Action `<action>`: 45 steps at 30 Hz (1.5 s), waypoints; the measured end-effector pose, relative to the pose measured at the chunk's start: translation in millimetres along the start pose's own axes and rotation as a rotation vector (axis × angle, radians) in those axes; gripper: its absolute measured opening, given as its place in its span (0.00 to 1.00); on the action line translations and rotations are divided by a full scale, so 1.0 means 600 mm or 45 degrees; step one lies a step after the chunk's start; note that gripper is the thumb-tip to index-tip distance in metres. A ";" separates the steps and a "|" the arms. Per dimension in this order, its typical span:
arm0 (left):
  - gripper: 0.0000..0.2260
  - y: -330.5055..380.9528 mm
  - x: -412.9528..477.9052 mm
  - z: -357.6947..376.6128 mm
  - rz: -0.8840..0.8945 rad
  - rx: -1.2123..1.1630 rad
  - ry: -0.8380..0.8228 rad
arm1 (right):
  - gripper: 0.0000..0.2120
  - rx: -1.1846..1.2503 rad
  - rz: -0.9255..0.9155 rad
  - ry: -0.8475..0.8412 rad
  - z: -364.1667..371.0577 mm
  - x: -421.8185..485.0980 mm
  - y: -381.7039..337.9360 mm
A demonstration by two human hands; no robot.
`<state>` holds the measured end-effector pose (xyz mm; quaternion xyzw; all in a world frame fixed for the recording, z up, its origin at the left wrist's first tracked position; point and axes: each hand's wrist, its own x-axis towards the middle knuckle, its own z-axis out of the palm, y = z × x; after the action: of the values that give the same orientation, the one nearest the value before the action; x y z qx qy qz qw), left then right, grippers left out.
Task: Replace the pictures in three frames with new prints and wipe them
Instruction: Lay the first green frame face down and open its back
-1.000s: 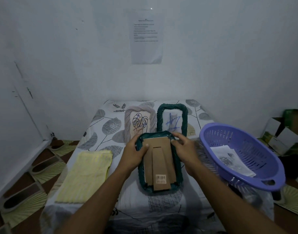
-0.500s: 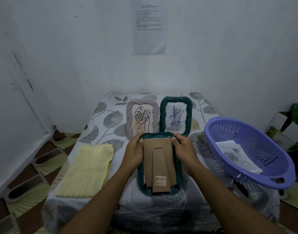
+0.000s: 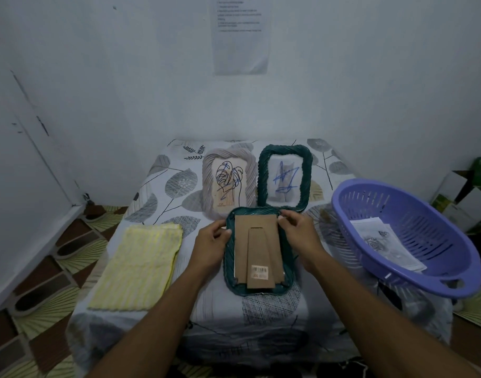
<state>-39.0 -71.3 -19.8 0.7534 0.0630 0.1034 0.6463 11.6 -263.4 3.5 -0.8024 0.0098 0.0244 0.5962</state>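
Barely begun, I'd say: the near green frame (image 3: 229, 268) lies face down on the tabletop (image 3: 173, 184), left hand (image 3: 210, 242) gripping its left edge, right hand (image 3: 299, 233) pinching the top right corner of its cardboard backing (image 3: 255, 227). The beige frame (image 3: 228, 186) and far green frame (image 3: 285, 177) behind show scribbled-over pictures, and the yellow cloth (image 3: 141, 266) lies unused at left. The purple basket (image 3: 336, 203) at right holds the new prints (image 3: 389, 244).
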 end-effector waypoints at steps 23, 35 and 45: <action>0.31 -0.009 -0.083 -0.027 0.209 0.757 -0.252 | 0.40 -0.824 -0.329 -0.413 -0.060 -0.099 0.070; 0.23 -0.028 -0.087 -0.028 0.293 0.816 -0.252 | 0.32 -0.887 -0.448 -0.408 -0.059 -0.110 0.083; 0.23 -0.026 -0.089 -0.027 0.295 0.807 -0.238 | 0.30 -0.766 -0.416 -0.433 -0.067 -0.109 0.080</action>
<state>-94.1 -65.4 -36.9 0.9250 -0.0534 0.0819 0.3672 -54.9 -316.5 -27.4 -0.9170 -0.2250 0.0635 0.3231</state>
